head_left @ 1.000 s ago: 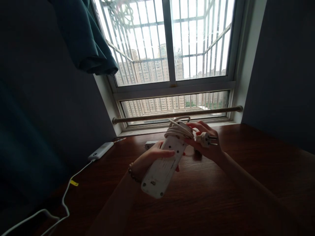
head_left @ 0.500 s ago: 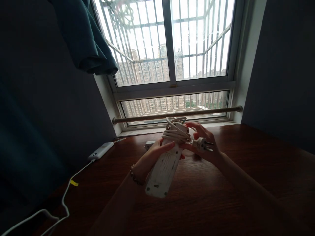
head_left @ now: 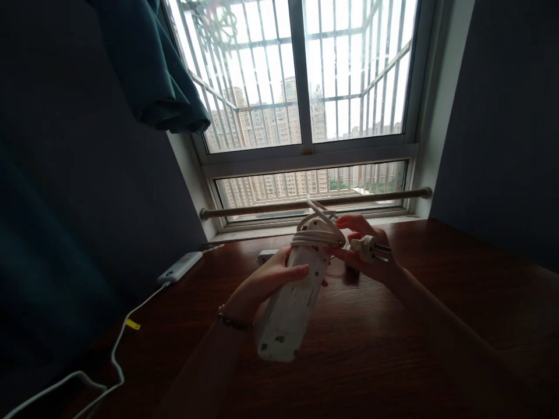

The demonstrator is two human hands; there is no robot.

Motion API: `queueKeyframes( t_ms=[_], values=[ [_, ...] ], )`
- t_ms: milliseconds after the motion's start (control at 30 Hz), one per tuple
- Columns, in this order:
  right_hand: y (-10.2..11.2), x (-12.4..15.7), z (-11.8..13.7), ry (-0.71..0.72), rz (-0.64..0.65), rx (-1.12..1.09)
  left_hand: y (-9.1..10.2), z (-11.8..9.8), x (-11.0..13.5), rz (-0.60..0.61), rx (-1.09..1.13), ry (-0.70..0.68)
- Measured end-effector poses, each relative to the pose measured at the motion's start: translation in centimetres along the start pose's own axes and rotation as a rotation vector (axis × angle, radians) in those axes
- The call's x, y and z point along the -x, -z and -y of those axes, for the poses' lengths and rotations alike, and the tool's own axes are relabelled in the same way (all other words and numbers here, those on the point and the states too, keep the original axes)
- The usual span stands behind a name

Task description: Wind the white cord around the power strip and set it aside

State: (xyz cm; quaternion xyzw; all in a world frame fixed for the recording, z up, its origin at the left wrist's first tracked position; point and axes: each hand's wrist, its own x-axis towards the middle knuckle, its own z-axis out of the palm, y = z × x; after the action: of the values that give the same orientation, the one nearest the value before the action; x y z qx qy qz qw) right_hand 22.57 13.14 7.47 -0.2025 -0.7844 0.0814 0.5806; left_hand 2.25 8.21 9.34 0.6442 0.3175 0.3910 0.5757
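Above bare tabletop (head_left: 419, 326), left hand (head_left: 266, 282) grips power strip (head_left: 290, 305); right hand (head_left: 364, 259) clamps plug (head_left: 365, 245) near windowsill.

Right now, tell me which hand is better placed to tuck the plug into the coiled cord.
Right, probably. The right hand holds the plug beside the cord coils, while the left hand grips the power strip body.

Left hand (head_left: 262, 282) hides part of the power strip (head_left: 288, 314). Small white object (head_left: 265, 255) just beyond that hand: half covered, too dim to identify. White cable (head_left: 114, 355), well left of it, leaves the frame.
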Motion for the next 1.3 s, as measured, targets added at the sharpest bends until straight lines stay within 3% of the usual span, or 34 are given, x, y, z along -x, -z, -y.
queueKeyframes(
  t_ms=[200, 300, 500, 633, 733, 867, 1000, 1133, 1300],
  values=[
    [-0.3, -0.1, 0.1, -0.06, 0.036, 0.062, -0.3, -0.1, -0.7, -0.242, -0.016, 0.049],
    [-0.6, 0.1, 0.3, -0.059, 0.069, 0.151, -0.4, -0.2, -1.1, -0.28, 0.038, 0.059],
    [-0.1, -0.3, 0.4, 0.017, 0.062, 0.248, -0.7, 0.0, -1.0, -0.131, 0.044, -0.007],
    [0.4, -0.7, 0.9, 0.108, 0.133, 0.236, -0.6, -0.5, -0.1, -0.028, 0.02, 0.013],
    [0.6, -0.6, 1.4, 0.074, 0.182, 0.212, -0.6, -0.9, 0.4, 0.021, 0.023, 0.012],
    [0.8, -0.4, 1.4, -0.019, 0.08, 0.254, -0.8, -0.8, -0.1, -0.016, 0.076, 0.024],
    [1.0, -0.5, 1.0, 0.119, 0.088, 0.413, -0.5, -0.1, -0.8, -0.109, 0.017, 0.068],
    [0.9, -0.6, 1.1, 0.184, 0.126, 0.351, -0.2, 0.3, -1.0, -0.188, -0.048, 0.089],
    [0.7, -0.8, 1.4, 0.194, 0.166, 0.255, 0.0, 0.5, -0.9, -0.094, -0.061, 0.024]
  ],
)
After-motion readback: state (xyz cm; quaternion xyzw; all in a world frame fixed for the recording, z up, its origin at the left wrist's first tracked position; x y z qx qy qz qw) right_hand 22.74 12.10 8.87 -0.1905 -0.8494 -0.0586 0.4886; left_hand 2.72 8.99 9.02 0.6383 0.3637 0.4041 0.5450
